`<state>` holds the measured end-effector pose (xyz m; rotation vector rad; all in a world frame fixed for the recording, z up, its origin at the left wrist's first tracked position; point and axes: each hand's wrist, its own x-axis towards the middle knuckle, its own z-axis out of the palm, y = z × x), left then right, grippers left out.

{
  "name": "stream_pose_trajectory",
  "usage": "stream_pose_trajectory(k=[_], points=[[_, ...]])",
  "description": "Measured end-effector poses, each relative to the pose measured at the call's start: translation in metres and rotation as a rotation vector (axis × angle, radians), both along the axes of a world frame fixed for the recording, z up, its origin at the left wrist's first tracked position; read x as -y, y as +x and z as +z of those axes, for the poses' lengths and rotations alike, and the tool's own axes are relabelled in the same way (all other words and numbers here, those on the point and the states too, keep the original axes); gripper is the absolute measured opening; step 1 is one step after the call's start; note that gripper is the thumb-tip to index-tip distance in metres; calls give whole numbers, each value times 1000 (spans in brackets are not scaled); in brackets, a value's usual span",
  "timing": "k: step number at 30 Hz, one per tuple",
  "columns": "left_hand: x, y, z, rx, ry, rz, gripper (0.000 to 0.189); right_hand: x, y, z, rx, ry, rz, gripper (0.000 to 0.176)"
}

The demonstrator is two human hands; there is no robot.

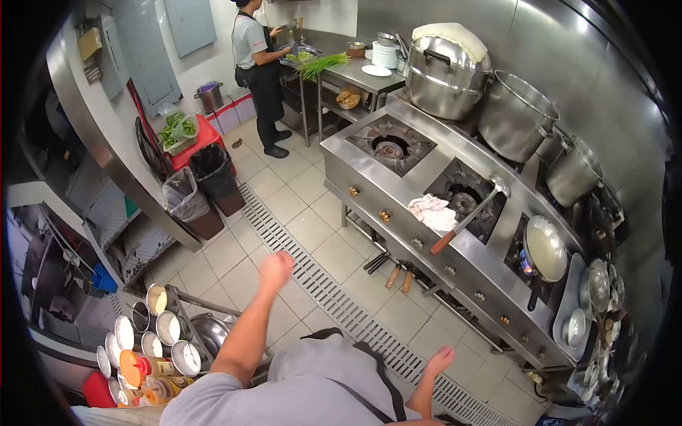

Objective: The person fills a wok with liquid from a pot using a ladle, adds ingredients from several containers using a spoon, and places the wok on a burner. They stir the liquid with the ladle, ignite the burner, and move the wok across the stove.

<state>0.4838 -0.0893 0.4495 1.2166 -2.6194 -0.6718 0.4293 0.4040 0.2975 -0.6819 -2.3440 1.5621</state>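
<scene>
My left hand (276, 270) is raised over the tiled floor, its fingers curled into a loose, slightly blurred fist with nothing visible in it. Low on the other side, my right hand (440, 360) hangs with its fingers curled together, and I see no object in it. Both hands are apart from the stove (398, 213). On the stove, a ladle (474, 213) with a wooden handle lies across the middle burner, beside a crumpled cloth (432, 212). A wok (545, 250) with pale contents rests over a blue flame on the nearest burner.
A co-worker (252, 64) stands at the back counter near green stalks (320, 66). Large pots (517, 117) line the stove's rear. Bins (211, 177) stand at left. Metal containers (168, 328) and sauce bottles (153, 366) are close on my left. A drain grate (312, 266) crosses the floor.
</scene>
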Motion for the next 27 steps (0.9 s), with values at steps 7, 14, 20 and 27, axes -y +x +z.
stream_pose_trajectory(k=[7,14,20,27], points=[[20,-4,-80,-1008,806,669,29,71,-1,-147,149,-171,260,25],[-181,-25,-142,7,1067,-1077,24,89,31,55,879,19,1126,26],[-151,11,-248,639,286,-1280,38,24,19,-34,413,468,1079,28],[9,82,-190,611,273,-269,43,65,79,-149,316,520,525,30]])
